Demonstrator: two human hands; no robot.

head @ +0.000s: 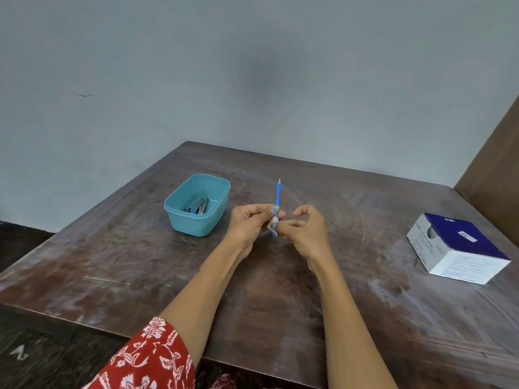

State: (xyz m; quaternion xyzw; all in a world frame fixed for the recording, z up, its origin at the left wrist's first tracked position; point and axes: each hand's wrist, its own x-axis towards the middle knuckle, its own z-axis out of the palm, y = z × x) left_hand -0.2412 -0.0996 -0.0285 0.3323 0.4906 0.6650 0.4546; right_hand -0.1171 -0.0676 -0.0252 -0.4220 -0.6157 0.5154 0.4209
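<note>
**Blue tool held upright between both hands**

The blue tool (278, 196) stands almost upright above the middle of the table (280, 290), its metal tip pointing to the far side. The left hand (251, 221) pinches its lower part between thumb and curled fingers. The right hand (304, 230), just to the right, has curled fingers pinching a small white pad (272, 226) against the tool's near end. A teal container (179, 217) holding metal tools (200, 206) sits to the left, and a blue-and-white box (460, 248) lies well to the right.

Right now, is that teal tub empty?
No, several metal nail tools lie at the bottom of the teal tub.
</note>
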